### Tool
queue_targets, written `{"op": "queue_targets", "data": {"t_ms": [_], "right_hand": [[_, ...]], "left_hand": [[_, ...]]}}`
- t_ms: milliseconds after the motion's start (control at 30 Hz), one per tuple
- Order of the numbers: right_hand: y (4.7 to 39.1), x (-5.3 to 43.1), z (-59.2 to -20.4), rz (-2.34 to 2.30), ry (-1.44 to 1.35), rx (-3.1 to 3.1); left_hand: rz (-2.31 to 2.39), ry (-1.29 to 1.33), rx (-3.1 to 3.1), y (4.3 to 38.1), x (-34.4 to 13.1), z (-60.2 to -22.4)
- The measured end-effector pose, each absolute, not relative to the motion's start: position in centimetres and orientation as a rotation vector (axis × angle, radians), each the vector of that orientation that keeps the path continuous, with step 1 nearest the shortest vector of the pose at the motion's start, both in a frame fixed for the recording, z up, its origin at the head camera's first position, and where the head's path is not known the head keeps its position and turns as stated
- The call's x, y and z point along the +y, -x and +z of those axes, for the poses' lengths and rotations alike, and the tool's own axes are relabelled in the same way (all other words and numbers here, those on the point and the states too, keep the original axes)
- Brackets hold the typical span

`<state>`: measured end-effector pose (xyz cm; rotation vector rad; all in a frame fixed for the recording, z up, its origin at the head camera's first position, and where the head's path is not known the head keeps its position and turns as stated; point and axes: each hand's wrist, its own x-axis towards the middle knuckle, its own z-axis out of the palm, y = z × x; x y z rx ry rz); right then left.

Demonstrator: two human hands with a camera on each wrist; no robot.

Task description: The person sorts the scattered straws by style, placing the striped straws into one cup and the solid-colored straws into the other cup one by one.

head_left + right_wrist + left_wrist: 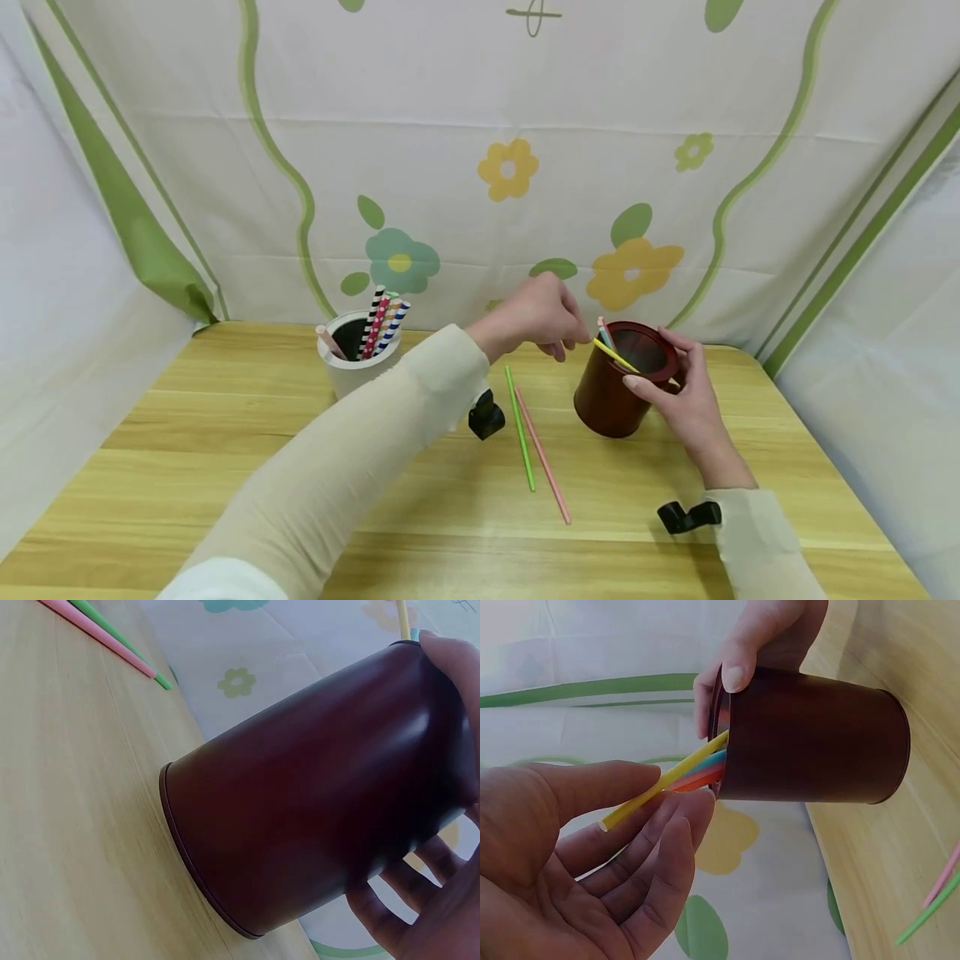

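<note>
My left hand (543, 312) pinches a yellow straw (664, 784) between thumb and fingers; the straw's other end slants inside the mouth of a dark red-brown cylindrical container (611, 400). Beside it, blue and red straws (699, 777) stick out over the same rim. My right hand (693, 408) holds this container from the right, thumb at the rim and fingers around the far side. Left of the container, a green straw (520, 429) and a pink straw (543, 458) lie on the wooden table (420, 517).
Toward the back left stands a white cylindrical container (352, 379) with several patterned straws (384, 325), striped and dotted, leaning in it. A flower-printed curtain (420, 150) hangs right behind the table. Black wrist mounts (486, 415) sit at both cuffs.
</note>
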<state>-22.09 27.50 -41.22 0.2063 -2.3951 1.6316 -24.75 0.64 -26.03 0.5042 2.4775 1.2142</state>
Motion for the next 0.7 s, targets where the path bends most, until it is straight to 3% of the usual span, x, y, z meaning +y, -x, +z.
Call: {"op": "queue_targets", "data": {"t_ms": [700], "right_hand": [[22.0, 27.4, -41.2, 1.658, -0.209, -2.392]], "left_hand": [[1.355, -0.459, 2.435, 24.2, 2.9, -27.5]]}}
